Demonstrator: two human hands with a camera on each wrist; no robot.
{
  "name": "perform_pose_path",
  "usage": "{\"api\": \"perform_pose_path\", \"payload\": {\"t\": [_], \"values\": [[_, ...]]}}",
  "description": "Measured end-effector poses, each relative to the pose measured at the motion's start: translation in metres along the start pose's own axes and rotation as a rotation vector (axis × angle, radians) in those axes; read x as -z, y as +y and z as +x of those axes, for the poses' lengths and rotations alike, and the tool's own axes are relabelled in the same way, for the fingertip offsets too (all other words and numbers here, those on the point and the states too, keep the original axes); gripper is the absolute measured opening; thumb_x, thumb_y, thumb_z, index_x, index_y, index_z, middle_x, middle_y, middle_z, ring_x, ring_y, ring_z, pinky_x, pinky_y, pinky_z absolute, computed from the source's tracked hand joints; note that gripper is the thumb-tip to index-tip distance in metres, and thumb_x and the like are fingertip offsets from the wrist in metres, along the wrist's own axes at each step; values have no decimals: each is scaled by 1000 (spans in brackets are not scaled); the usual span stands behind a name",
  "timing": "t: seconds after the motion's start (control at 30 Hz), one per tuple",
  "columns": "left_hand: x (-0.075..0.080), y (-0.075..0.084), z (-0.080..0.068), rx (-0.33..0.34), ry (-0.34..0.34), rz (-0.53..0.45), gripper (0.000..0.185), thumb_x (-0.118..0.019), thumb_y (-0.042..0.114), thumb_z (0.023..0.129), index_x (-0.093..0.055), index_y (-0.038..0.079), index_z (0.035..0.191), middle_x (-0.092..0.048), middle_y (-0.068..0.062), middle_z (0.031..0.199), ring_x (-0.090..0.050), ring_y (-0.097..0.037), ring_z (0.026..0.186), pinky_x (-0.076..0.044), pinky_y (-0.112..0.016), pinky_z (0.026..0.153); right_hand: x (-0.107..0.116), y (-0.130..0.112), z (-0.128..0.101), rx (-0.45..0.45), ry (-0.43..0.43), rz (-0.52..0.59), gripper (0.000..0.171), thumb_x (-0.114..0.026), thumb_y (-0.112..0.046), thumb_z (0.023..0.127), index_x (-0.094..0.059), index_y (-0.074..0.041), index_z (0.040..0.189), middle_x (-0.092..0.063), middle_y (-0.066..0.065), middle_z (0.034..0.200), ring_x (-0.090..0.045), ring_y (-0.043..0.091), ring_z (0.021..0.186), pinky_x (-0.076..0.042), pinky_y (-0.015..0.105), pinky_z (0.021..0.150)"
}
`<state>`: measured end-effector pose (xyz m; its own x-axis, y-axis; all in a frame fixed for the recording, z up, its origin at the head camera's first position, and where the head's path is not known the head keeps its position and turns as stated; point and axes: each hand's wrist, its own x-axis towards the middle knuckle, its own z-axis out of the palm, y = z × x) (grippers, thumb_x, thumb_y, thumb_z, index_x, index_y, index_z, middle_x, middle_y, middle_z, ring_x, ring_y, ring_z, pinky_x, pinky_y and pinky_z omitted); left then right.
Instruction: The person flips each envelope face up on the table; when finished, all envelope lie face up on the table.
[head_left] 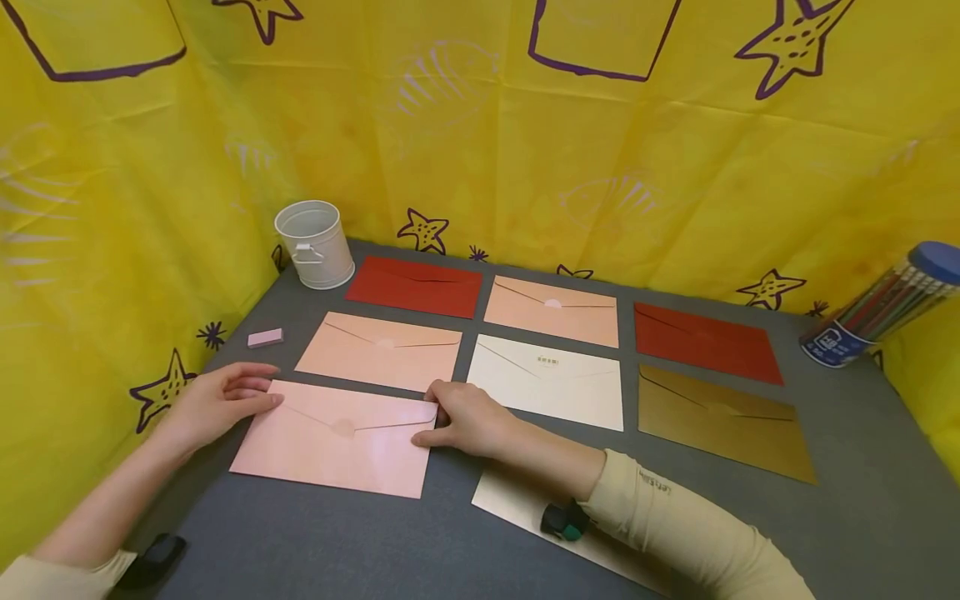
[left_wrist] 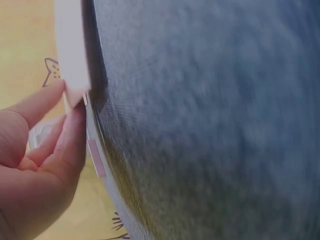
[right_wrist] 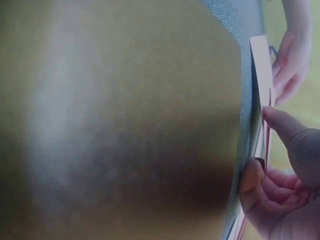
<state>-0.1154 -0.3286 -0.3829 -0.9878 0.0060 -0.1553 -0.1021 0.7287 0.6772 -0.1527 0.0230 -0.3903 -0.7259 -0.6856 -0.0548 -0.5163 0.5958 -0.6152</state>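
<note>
Cream long sleeves (head_left: 675, 517); black wrist-worn cameras (head_left: 564, 521); bare hands

I see a makeshift craft booth: a grey desk (head_left: 315, 533) walled by a yellow starfish-print cloth (head_left: 480, 150), stationery laid out.

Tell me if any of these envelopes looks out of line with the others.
Yes. The pink envelope held between the left hand and right hand lies slightly tilted, and a pale envelope sits partly under the right forearm, outside the neat grid.
</note>
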Motion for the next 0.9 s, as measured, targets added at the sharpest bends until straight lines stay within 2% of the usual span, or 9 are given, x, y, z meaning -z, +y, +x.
{"api": "perform_pose_path", "payload": {"t": [0.27, 0.5, 0.9], "values": [[-5, 1, 2, -28, 26, 105, 63, -72, 41, 88, -55, -2, 130, -65, -17, 109, -61, -31, 98, -49, -16, 71, -3, -2, 1, -10, -1, -60, 42, -80, -38, 81, -57, -11, 104, -51, -4, 79, -49, 10, 70, -40, 22, 61], [-7, 3, 1, -27, 57, 133, 59, -72, 37, 89, -56, -1, 130, -65, -21, 112, -61, -34, 100, -56, -38, 79, -5, -5, 2, -23, -9, -70, 42, -79, -40, 81, -53, -13, 101, -49, -4, 84, -48, 12, 72, -39, 23, 62], [-11, 8, -1, -60, 94, 170, 49, -71, 30, 90, -59, -2, 125, -65, -22, 110, -61, -34, 97, -56, -36, 75, -6, -8, 0, -24, -1, -109, 45, -79, -43, 81, -50, -13, 99, -47, -3, 82, -48, 12, 65, -38, 23, 56]]}}
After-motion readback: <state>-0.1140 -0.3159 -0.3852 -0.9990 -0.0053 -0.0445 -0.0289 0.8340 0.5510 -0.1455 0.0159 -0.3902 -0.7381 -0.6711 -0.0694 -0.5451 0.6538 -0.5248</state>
